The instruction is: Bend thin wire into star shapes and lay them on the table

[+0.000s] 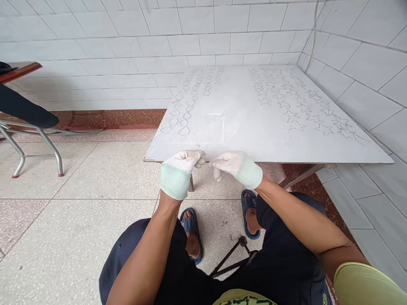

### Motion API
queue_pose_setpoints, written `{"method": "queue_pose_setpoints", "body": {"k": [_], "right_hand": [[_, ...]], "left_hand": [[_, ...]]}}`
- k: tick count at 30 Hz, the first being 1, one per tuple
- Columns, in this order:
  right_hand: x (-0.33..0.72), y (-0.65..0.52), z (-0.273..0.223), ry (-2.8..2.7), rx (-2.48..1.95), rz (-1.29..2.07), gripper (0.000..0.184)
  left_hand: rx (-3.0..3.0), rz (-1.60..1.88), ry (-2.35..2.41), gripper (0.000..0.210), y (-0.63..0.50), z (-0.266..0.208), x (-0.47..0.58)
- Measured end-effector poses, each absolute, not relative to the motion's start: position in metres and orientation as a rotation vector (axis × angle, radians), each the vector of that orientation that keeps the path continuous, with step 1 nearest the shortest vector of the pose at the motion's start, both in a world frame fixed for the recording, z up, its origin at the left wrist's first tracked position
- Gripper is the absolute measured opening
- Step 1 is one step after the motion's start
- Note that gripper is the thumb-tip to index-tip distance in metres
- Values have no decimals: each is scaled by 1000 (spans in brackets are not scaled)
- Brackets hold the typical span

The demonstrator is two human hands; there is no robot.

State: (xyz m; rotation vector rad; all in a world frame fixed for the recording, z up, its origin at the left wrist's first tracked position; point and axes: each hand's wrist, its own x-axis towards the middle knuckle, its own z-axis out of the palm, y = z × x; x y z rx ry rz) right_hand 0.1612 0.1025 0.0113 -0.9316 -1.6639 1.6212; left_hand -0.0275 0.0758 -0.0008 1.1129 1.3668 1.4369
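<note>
In the head view, the gloved left hand (185, 162) and gloved right hand (231, 163) meet closely at the white table's (241, 144) front edge, fingers curled; whether they pinch anything, I cannot tell. Thin figure-eights (187, 115) lie left, stars (264, 101) right.

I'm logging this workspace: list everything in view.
Table: one, white, centre
Figure eights: many, dark, table's left
Stars: many, dark, table's right
Walls: two, white, back and right
Skirting: two stretches, red-brown, wall feet
Floor: one, pale, below
Cable: one, pale, wall corner
Metal legs: several, silver, left
Ledge: one, brown, upper left
Unclear shape: one, navy, left
Stand: one, black, between legs
Sandals: two, blue, feet
Trousers: one, navy, bottom
Shirt: one, yellow-green, bottom
Left grip, right grip: two, gloved white, table's near edge
</note>
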Motion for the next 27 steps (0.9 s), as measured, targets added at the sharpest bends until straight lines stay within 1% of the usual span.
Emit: {"method": "queue_pose_setpoints", "body": {"k": [3, 9, 13, 16, 19, 24, 25, 27], "right_hand": [[159, 101, 11, -1674, -961, 1638, 28], [157, 99, 5, -1635, -947, 1615, 26], [156, 99, 1, -1653, -942, 1584, 29], [152, 99, -4, -1645, -1034, 1540, 23], [149, 99, -10, -1719, -1133, 1329, 18], [152, 96, -13, -2138, -1100, 665, 24], [153, 94, -12, -2185, -1093, 591, 26], [153, 90, -11, -2194, -1096, 559, 27]], "left_hand": [[1113, 1437, 1357, 32, 76, -3, -28], [1176, 1351, 1314, 39, 79, -10, -30], [1176, 1360, 1235, 35, 82, -17, -31], [1176, 1357, 1218, 33, 83, -19, -34], [1212, 1307, 1267, 35, 82, -18, -37], [1194, 1283, 1366, 33, 80, -13, -39], [1187, 1282, 1348, 34, 81, -12, -38], [1159, 1283, 1268, 38, 81, -11, -37]]}}
